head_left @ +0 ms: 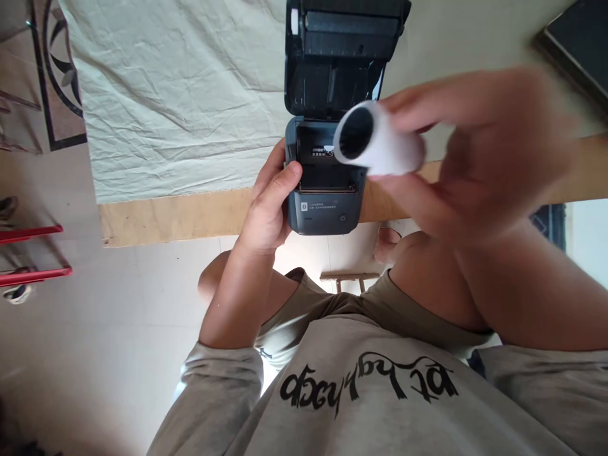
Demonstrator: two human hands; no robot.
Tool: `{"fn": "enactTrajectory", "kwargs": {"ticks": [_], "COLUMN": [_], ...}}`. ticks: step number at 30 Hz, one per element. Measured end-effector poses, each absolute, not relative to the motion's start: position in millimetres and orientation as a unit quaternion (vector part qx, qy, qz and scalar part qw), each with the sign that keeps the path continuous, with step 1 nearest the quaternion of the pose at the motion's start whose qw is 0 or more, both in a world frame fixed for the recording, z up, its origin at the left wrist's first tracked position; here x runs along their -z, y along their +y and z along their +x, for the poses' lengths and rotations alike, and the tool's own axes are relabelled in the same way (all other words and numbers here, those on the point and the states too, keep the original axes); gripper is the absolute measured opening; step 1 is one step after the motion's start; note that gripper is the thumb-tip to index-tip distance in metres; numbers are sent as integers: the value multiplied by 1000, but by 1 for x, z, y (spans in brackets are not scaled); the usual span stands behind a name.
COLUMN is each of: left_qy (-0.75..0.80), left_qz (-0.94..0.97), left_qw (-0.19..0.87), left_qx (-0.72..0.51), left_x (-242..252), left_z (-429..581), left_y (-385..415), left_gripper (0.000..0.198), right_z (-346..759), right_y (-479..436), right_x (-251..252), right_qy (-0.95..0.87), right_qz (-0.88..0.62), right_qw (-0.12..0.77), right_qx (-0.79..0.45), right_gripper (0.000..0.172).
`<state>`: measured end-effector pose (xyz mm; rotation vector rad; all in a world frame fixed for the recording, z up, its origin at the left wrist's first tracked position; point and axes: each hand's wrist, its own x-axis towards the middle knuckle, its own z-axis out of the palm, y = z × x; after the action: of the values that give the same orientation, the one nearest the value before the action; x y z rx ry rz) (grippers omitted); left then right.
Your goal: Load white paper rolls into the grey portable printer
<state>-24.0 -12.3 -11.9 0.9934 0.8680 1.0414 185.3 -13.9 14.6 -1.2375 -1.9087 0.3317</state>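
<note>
Right hand (494, 149) raised (blurred), pinching white roll (392, 149) near printer (316, 218).

left hand (270, 209): grips, thumb (287, 178) extended, fingers (272, 164) partly hidden.
left forearm (240, 291): angles forward and inward.
right hand (489, 145): raised, motion-blurred, holds a pinch grip.
right forearm (527, 291): angles forward and inward.

Grey shirt (327, 339), its front printed with black script lettering (368, 382), inverted in this view; loose sleeves (221, 370) ending near the elbows. Olive-khaki shorts (418, 310), hemmed above the knees, a small dark mark (264, 353) on the left leg.
</note>
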Motion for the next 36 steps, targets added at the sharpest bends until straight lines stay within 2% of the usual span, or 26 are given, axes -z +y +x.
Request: {"fn": "enactTrajectory", "kwargs": {"ticks": [1, 5, 7, 12, 16, 19, 21, 24, 26, 29, 31, 33, 36], "left_qy": [379, 370, 371, 351, 330, 336, 340, 327, 312, 295, 290, 297, 304], "left_qz": [443, 450, 447, 446, 464, 484, 499, 518, 528, 533, 534, 529, 514], "left_qw": [665, 657, 661, 669, 668, 644, 633, 633, 639, 643, 642, 643, 658], "left_qx": [-466, -478, -474, -480, -479, -489, -484, -472, -464, -464, -468, -466, -458], "left_x": [14, 18, 18, 14, 19, 26, 30, 33, 33, 34, 35, 35, 33], "left_z": [-25, -27, -27, -26, -27, -28, -29, -32, -33, -35, -36, -37, -35], "left_y": [-12, -11, -11, -12, -13, -13, -12, -9, -7, -4, -4, -5, -8], "left_gripper": [28, 30, 30, 33, 39, 71, 84, 87, 87, 87, 88, 89, 90], "right_z": [177, 157, 155, 154, 153, 156, 161, 172, 177, 179, 179, 178, 176], "right_y": [-16, -11, -7, -11, -21, -23, -22, -18, -14, -12, -12, -15, -19], "right_x": [-16, -10, -5, -6, -7, -7, -10, -14, -16, -19, -22, -24, -23], "right_qy": [-784, -810, -810, -835, -871, -872, -850, -776, -730, -727, -729, -715, -740], "right_qz": [-470, -470, -479, -402, -332, -303, -316, -443, -520, -527, -500, -486, -471], "right_qw": [392, 351, 339, 374, 361, 385, 420, 445, 436, 416, 435, 469, 439], "right_qx": [-103, -22, -1, 42, 10, -13, -39, -60, -80, -146, -169, -180, -193], "right_gripper": [22, 17, 8, 5, 4, 12, 14, 16, 29, 46, 42, 30, 19]}}
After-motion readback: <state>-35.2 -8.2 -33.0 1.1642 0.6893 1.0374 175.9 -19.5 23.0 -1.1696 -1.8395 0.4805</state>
